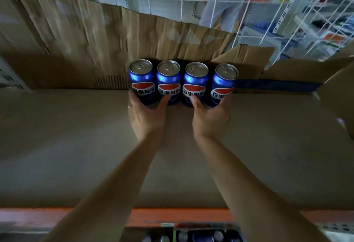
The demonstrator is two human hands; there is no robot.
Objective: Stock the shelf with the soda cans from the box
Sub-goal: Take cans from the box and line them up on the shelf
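Below the orange shelf lip [178, 215], closest to the lens, the box [191, 236] still shows several can tops, so by my reading the stocking is far from done. Reaching up from there, both forearms stretch across the cardboard-lined shelf [76, 136] to a row of four blue soda cans standing upright at the back. Around the leftmost can [141, 80] the left hand [146, 117] has its fingers and thumb curled about the lower body; the right hand [210, 119] wraps the rightmost can [223, 84] the same way, thumb lying toward the third can [195, 84]. Between them the second can [169, 82] stands free, touching or nearly touching its neighbours. One risk comes from that tight spacing: a thumb dragged out carelessly could nudge a middle can and rock it. The rightmost can looks slightly tilted outward, though the wide lens may cause that; if it truly leans, letting go early could tip it toward the open cardboard flap [249, 57] beside it. Behind the row, the crumpled cardboard backing [95, 40] is uneven, so pushing the cans hard against it might skew the line. Beyond the wire grid [182, 2] another person stands by bookshelves, well apart.
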